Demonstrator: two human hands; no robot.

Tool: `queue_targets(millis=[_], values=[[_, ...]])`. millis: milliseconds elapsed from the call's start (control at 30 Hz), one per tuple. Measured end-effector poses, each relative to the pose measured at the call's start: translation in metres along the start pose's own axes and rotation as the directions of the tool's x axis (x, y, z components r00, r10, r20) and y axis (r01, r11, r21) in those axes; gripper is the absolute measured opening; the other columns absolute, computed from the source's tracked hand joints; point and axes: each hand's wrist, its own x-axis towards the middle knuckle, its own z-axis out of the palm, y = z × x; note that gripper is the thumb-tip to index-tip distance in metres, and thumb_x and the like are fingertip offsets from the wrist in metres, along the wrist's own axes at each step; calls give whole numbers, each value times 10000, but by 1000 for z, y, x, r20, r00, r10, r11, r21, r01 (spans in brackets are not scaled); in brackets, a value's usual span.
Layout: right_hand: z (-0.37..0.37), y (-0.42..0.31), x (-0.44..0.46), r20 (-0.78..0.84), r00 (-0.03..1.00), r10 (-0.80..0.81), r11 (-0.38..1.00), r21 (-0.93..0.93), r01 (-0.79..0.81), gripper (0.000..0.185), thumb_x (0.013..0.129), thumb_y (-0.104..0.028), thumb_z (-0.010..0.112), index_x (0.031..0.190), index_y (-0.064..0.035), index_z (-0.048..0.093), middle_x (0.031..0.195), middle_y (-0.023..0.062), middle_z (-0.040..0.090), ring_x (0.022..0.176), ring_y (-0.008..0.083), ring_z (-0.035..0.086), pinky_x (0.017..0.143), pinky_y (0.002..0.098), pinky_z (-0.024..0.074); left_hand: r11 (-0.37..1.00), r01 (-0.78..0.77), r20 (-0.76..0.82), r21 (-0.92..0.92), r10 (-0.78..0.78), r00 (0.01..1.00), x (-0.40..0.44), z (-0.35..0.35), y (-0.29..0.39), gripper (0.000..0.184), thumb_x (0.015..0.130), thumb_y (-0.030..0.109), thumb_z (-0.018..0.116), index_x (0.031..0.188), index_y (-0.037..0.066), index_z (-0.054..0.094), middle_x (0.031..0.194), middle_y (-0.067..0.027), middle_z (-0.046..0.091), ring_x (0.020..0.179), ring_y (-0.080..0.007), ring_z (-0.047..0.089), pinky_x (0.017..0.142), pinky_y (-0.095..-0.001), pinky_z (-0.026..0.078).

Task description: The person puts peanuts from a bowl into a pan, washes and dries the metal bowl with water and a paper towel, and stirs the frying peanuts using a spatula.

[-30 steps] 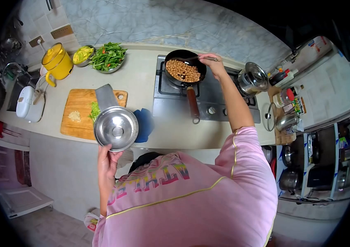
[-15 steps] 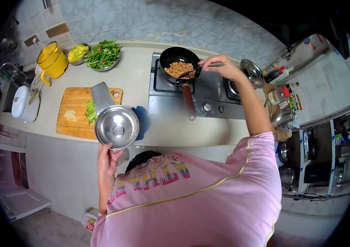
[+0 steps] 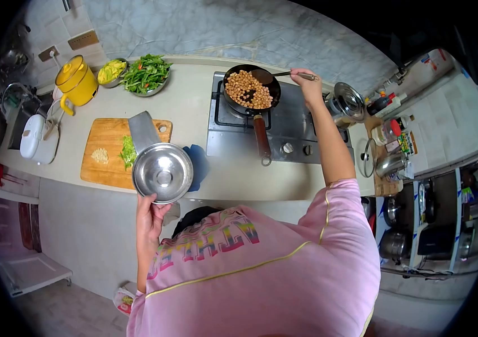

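Note:
My left hand (image 3: 150, 216) grips the near rim of an empty metal bowl (image 3: 163, 172), held over the counter's front edge. The bowl hides part of a cleaver (image 3: 144, 130) lying on the wooden board (image 3: 104, 171) beside chopped greens (image 3: 127, 151) and minced garlic-like bits (image 3: 100, 155). My right hand (image 3: 307, 84) is closed on the handle of a spatula (image 3: 281, 73), whose blade is in the black pan (image 3: 275, 92). Browned nuts or beans (image 3: 247, 90) lie across the pan, which sits on the left burner with its handle toward me.
Sliced yellow vegetable (image 3: 112, 71) and leafy greens (image 3: 146, 74) fill two bowls at the back, near a yellow pot (image 3: 76, 81). A blue cloth-like item (image 3: 196, 163) lies right of the bowl. A steel pot (image 3: 348, 101), a glass lid (image 3: 368, 158) and jars stand at the right.
The spatula has moved from the pan's near right side to its upper right, and the nuts or beans are spread wider. My left hand still holds the bowl.

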Motion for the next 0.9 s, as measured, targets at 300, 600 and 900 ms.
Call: queue_targets(millis=[300,600,900], values=[[30,29,23,299,939,168,934,256,-249,66,724,60,612,759,6,626,948,116,640,862,177,598,766,270,486,1000,-12,-2,21,12,1000,3,14,-1,505,819,37,457,1293,64,283,1096,-161,516,814,-229,638,615,-293,594],[-22,-78,-13,622,774,113,961,-268,74,91,726,56,597,759,-12,648,1006,111,641,943,176,587,834,287,465,999,40,14,33,-40,999,14,16,-8,496,826,55,455,1290,79,282,1074,-157,526,803,-228,638,614,-296,591],[6,-48,-24,595,797,105,968,-243,54,91,724,64,604,777,-2,638,965,108,645,877,161,596,798,268,471,997,59,56,53,-61,997,21,20,-9,514,826,63,459,1303,87,268,1068,-165,529,791,-244,640,612,-288,588]])
